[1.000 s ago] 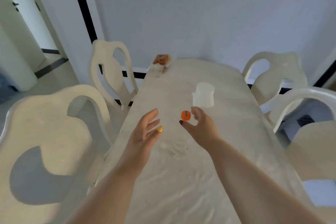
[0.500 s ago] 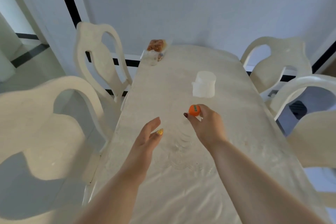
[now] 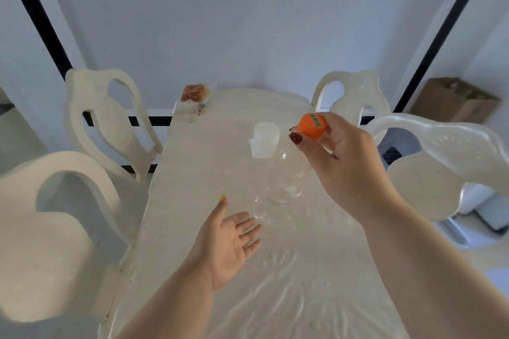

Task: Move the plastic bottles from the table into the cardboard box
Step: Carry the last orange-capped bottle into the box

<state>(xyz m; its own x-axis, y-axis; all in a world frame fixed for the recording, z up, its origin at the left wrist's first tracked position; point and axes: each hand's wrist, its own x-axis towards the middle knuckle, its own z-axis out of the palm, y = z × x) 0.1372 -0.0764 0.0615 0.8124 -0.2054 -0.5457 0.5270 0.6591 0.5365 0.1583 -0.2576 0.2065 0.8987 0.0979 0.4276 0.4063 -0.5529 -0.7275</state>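
Your right hand (image 3: pixel 338 162) has its grip closed on the orange cap (image 3: pixel 312 125) of a clear plastic bottle (image 3: pixel 283 179), thumb and fingers pinching the neck just under the cap. That bottle hangs tilted above the worktop (image 3: pixel 209 162), its clear body slanting down and left from the cap toward your other hand; whether its base touches the surface cannot be told. Your left hand (image 3: pixel 228 245) is palm up with the fingers spread loose, holding nothing, just beside the bottle's lower end. Farther along the worktop stands a white container (image 3: pixel 264 140), and near the far left corner sits a clear packet with something orange-brown inside (image 3: pixel 194 100). White chairs (image 3: pixel 110 118) line both sides. A cardboard box (image 3: pixel 454 100) sits on the floor by the wall, off to the right, well apart from the bottle.
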